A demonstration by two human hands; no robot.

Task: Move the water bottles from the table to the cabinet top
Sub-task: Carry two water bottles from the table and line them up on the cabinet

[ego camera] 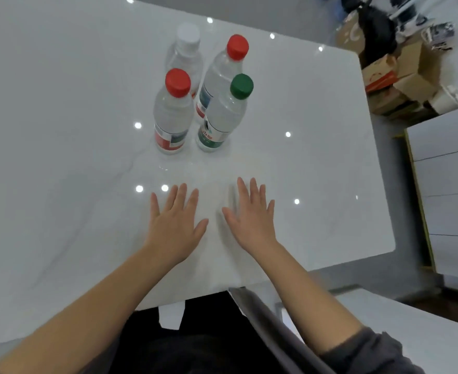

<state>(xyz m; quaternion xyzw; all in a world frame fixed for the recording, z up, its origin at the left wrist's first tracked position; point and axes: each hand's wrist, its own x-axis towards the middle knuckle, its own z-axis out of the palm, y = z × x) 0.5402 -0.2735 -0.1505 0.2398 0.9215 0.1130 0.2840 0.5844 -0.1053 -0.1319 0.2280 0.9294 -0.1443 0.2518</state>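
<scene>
Four water bottles stand upright in a tight cluster mid-worktop: white-cap bottle (186, 54) at the back, tall red-cap bottle (222, 74) beside it, front red-cap bottle (171, 117) with a red-white label, green-cap bottle (224, 117) with a green label. Label writing is too blurred to read. Left hand (172, 225) and right hand (252, 222) lie flat near the bottles, fingers straight, no grip on anything. Glossy white marble-look worktop (60, 130) with lamp reflections. White drawer cabinet (449, 184) at right, cardboard boxes (400, 76) on the grey floor.
</scene>
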